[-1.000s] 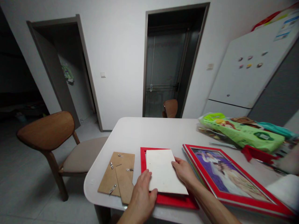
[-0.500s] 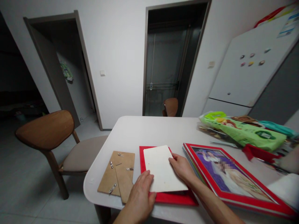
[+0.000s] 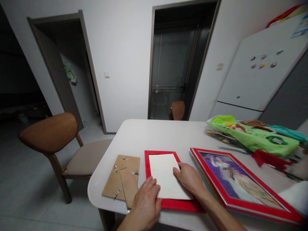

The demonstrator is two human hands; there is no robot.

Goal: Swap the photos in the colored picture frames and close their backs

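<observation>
A small red picture frame lies face down near the front of the white table. A white sheet sits inside its opening, square with the border. My left hand presses on the sheet's near left corner and the frame's edge. Fingers of my right hand rest flat on the sheet's right side. Left of the frame lies a brown backing board with metal clips and a fold-out stand.
A larger red frame holding a colour photo lies to the right. Green and teal packets crowd the far right. A wooden chair stands at the table's left, a white fridge at the back right.
The white sheet was lying tilted over the frame's border; it has dropped flat into the opening. Both hands stayed on it.
</observation>
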